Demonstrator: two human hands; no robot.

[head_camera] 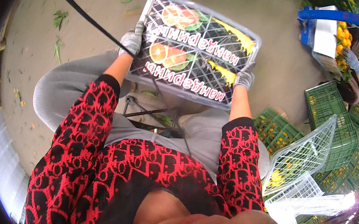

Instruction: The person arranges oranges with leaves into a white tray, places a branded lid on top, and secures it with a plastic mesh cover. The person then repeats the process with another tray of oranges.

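Note:
A clear plastic lattice crate (197, 48) is held up in front of me, slightly tilted. Printed black sheets with citrus pictures and large writing show through its grid; the writing appears inverted from my side. My left hand (132, 40), in a grey knit glove, grips the crate's left end. On the lower right end, my right hand (245, 77) in a matching glove has its fingers around the edge. Whether anything lies inside the crate cannot be told. Below it, my knees in grey trousers are spread around dark thin metal legs (146, 112), perhaps of a stand.
At the right, another person's gloved hand (352, 60) touches orange citrus fruit in a box (324, 57) beside a blue frame (304, 28). Green crates (332, 127) with fruit and a white lattice panel (304, 157) stand near my right knee. Leaves (60, 18) litter the floor.

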